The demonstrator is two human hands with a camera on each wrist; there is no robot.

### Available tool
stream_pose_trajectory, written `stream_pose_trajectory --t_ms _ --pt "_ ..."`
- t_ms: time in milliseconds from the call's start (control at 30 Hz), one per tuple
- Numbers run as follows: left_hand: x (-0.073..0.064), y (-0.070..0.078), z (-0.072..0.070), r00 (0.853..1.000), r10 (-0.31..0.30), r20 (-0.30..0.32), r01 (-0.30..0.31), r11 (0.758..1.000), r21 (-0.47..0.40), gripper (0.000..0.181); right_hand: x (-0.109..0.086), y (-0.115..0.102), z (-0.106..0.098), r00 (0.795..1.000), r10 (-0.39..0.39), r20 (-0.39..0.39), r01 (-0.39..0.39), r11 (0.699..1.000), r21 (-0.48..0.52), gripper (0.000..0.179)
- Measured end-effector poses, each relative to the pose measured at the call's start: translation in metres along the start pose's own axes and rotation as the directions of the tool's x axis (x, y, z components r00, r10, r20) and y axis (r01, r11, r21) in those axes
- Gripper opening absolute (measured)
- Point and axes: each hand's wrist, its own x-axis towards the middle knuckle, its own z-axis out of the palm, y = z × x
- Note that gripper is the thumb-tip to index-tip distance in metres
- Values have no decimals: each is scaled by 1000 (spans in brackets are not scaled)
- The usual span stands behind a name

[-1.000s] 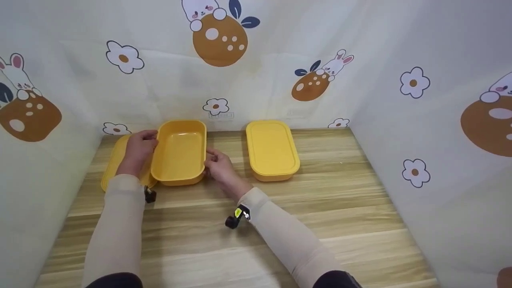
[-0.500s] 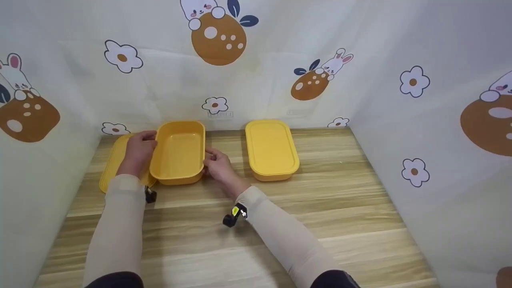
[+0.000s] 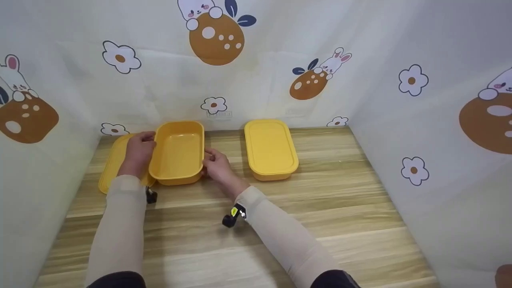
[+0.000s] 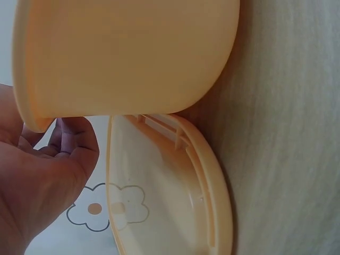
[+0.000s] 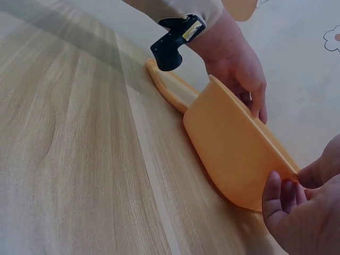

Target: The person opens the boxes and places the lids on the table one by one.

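Note:
An open yellow lunch box (image 3: 178,160) sits upright at the back left, its inside bare. My left hand (image 3: 139,154) holds its left rim; in the left wrist view the curled fingers of that hand (image 4: 42,180) meet the edge beneath the lip. On the opposite side my right hand (image 3: 220,168) pinches the right rim, the thumb at the lip and fingers against the outer wall in the right wrist view. A loose yellow lid (image 3: 114,168) lies to the left, partly hidden under my left forearm, with its grooved edge (image 4: 204,186) facing up.
A second yellow lunch box (image 3: 271,148) with its lid on stands to the right, apart from the first. Behind both is a patterned cloth wall (image 3: 256,80); similar cloth rises at left and right. Wood-grain table (image 3: 320,224) extends in front.
Hands, open lunch box and lid keep nearly the same places. The whole head view has shifted slightly.

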Motion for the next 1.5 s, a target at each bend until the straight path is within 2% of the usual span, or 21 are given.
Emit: stream_pose_trajectory --t_ms 200,300,500,767,900,1033,1067,1167,1200,1300,1400,1500 --pt "-1 -3 1 998 54 -20 -54 998 28 57 0 0 1 1000 -16 -1 16 1000 0 53" --pt "-1 -4 0 998 63 -26 -62 998 24 57 0 1 2 1000 -21 -5 21 1000 8 53" --pt "-1 -5 0 1000 19 -15 -19 1000 -15 59 -1 1 4 999 -24 -24 23 999 -28 51" --pt "-2 -5 -2 1000 1 -4 -1 1000 3 59 0 1 5 998 -61 -19 58 991 -119 51" --pt "-6 -2 -4 1000 -22 -12 22 1000 19 59 0 0 2 994 -107 -25 99 969 -228 48" --pt "-11 5 -4 995 -37 -91 40 998 38 60 -6 -7 -4 982 -186 13 178 915 -363 49" --pt "-13 7 -4 992 -25 -121 30 999 43 59 -9 -9 -6 978 -205 33 201 900 -387 48" --pt "-21 17 2 973 70 -220 -52 995 86 53 -20 -18 -17 959 -263 104 281 844 -458 44" --pt "-24 21 5 963 112 -246 -87 990 107 50 -25 -20 -21 954 -273 126 300 829 -472 43" --pt "-38 35 21 919 248 -305 -207 965 162 38 -41 -30 -38 938 -295 182 347 806 -480 37" --pt "-52 49 42 888 347 -301 -308 936 168 28 -56 -39 -58 925 -310 220 378 807 -453 32" --pt "-64 59 66 875 414 -250 -389 910 144 22 -70 -46 -81 912 -321 254 404 808 -429 28"
